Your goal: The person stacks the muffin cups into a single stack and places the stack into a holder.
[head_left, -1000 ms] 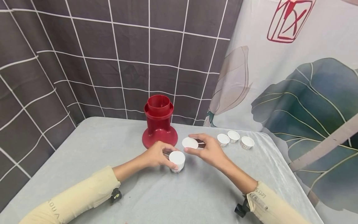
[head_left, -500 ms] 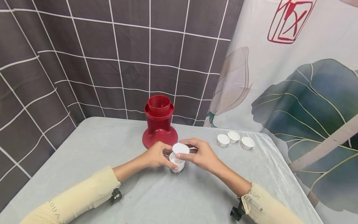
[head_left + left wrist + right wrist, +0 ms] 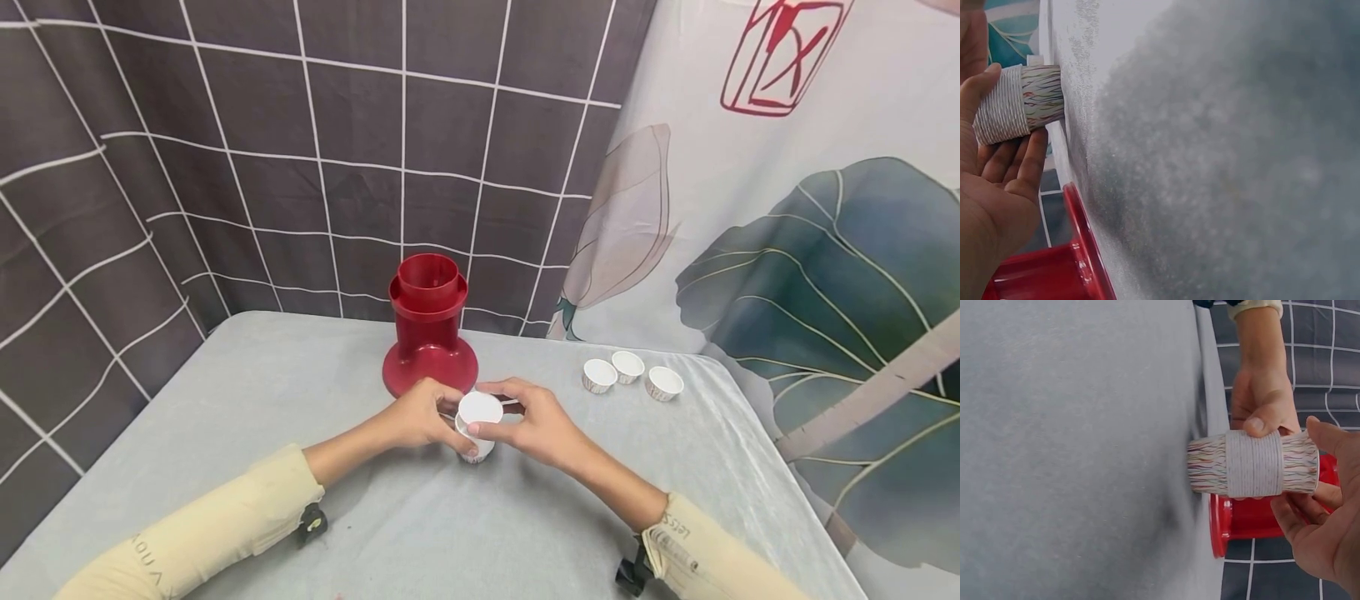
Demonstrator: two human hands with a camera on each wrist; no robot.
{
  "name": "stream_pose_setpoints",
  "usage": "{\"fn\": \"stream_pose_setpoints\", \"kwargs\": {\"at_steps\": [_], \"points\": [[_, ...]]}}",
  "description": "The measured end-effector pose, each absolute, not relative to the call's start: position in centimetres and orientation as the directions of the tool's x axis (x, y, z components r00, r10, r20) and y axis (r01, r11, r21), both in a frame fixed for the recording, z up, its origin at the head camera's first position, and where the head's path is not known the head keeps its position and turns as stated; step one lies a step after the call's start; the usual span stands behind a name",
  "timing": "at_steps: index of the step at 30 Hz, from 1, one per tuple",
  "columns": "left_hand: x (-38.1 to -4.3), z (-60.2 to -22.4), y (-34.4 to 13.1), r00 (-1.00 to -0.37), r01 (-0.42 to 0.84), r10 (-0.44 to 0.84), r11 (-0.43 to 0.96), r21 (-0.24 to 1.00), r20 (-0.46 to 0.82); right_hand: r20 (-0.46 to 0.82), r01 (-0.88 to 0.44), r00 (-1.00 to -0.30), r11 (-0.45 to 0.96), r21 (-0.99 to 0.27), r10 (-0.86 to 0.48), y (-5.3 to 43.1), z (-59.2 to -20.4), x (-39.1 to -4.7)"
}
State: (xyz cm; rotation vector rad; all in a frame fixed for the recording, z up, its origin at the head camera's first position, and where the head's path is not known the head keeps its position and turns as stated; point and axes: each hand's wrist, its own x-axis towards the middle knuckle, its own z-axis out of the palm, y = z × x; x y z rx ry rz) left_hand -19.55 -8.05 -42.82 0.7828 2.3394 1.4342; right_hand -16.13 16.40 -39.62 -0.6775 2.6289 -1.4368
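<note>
Cups at the table's middle: your left hand (image 3: 420, 414) gripped the lower paper cup (image 3: 1210, 465), which stood on the grey table (image 3: 247, 392), thumb curled over its side. Your right hand (image 3: 534, 421) pinched the upper cup (image 3: 480, 408) by its rim and had it nested into the lower one, just near of the red stand (image 3: 430, 329). Three small cups (image 3: 627, 376) sat well apart at the far right. How deep the upper cup sat was hidden from the head view by your fingers; the wrist views cut off both palms.
</note>
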Motion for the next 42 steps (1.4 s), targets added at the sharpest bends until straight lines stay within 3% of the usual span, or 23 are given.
{"fn": "stream_pose_setpoints", "kwargs": {"at_steps": [16, 26, 42], "points": [[-19.6, -43.0, -8.1, -0.803, 0.280, 0.595, 0.336, 0.899, 0.027, 0.119, -0.317, -0.898, 0.438, -0.841, -0.423, 16.6, -40.2, -15.9], [-19.6, -43.0, -8.3, -0.808, 0.256, 0.589, 0.342, 0.904, 0.006, 0.143, -0.380, -0.886, 0.514, -0.769, -0.441, 16.2, -40.1, -16.2], [-19.4, -42.7, -8.3, -0.808, 0.249, 0.589, 0.341, 0.907, 0.000, 0.077, -0.316, -0.912, 0.572, -0.757, -0.403, 15.6, -39.3, -16.3]]}}
